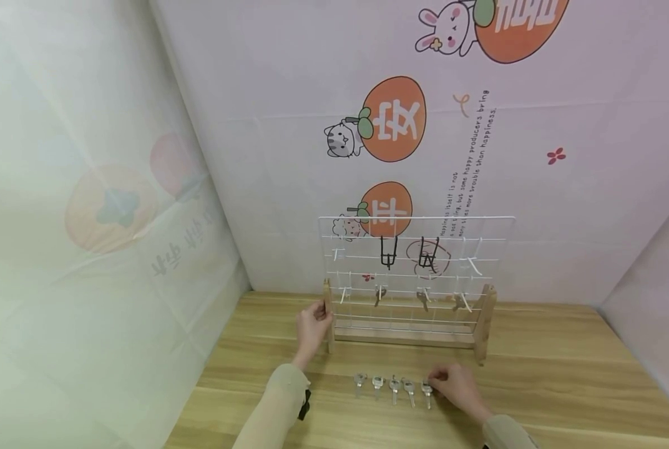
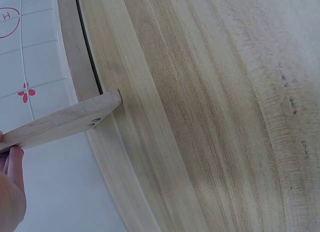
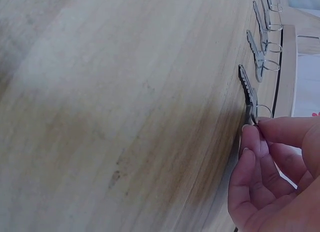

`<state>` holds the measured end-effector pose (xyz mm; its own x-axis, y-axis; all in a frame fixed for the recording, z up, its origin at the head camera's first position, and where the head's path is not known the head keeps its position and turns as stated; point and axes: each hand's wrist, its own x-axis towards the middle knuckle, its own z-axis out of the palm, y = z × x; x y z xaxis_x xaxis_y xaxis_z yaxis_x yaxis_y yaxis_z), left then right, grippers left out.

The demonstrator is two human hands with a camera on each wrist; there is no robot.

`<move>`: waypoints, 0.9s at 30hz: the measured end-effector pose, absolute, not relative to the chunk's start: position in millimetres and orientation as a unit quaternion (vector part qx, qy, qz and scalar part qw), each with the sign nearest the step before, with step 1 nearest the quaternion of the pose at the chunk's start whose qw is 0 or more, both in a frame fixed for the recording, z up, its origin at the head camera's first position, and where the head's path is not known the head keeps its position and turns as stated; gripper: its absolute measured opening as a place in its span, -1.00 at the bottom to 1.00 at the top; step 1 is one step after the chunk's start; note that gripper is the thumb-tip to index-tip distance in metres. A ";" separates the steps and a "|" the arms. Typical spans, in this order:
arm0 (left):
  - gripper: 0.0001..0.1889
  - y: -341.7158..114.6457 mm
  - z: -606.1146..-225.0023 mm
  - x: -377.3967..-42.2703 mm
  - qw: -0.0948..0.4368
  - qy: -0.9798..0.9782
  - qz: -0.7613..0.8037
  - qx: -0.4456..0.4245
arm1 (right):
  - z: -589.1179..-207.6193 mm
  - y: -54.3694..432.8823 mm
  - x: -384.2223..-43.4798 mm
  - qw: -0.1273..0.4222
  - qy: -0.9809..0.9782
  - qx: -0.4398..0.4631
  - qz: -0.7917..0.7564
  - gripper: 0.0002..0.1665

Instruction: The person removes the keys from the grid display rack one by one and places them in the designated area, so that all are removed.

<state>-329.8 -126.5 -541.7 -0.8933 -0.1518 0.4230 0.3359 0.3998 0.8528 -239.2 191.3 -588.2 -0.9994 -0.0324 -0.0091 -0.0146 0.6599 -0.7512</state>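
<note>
My left hand (image 1: 312, 324) grips the left wooden upright (image 1: 328, 333) of a white wire grid rack (image 1: 402, 327). In the left wrist view its fingertips (image 2: 16, 164) lie against that board's edge. With thumb and fingertips my right hand (image 1: 459, 388) pinches the head of the rightmost silver key (image 3: 247, 86), at the end of a row on the table. The other keys (image 1: 394, 388) lie to its left, bits pointing toward me. Small wire rings (image 3: 271, 65) at their heads show in the right wrist view.
White hooks (image 1: 469, 262) and two black hooks (image 1: 388, 252) hang on the grid. Darker keys (image 1: 422, 301) dangle from lower hooks. The rack stands on the wood-grain table (image 1: 565, 368), before a printed cloth backdrop (image 1: 289, 187). Another cloth (image 1: 87, 312) hangs at left.
</note>
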 end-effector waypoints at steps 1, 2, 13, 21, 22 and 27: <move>-0.73 -126.6 -542.0 -329.8 0.225 -0.806 -0.544 -0.058 | -588.0 191.2 -239.0 0.010 0.912 -0.013 -0.411 -0.95; -0.72 -126.6 -542.4 -329.8 0.224 -0.807 -0.543 -0.057 | -587.9 191.1 -238.8 0.009 0.913 -0.013 -0.409 -0.95; -0.72 -125.9 -541.2 -329.2 0.217 -0.801 -0.555 -0.049 | -592.2 195.2 -239.0 0.003 0.914 -0.020 -0.406 -0.95; -0.71 -125.9 -541.0 -329.4 0.209 -0.801 -0.560 -0.045 | -589.5 196.0 -236.4 0.011 0.914 -0.006 -0.405 -0.96; -0.71 -125.8 -540.7 -329.5 0.209 -0.799 -0.562 -0.043 | -588.9 196.0 -236.1 0.012 0.914 -0.004 -0.405 -0.95; -0.71 -125.5 -540.5 -329.6 0.213 -0.797 -0.564 -0.049 | -588.3 198.4 -235.2 0.013 0.916 -0.018 -0.401 -0.95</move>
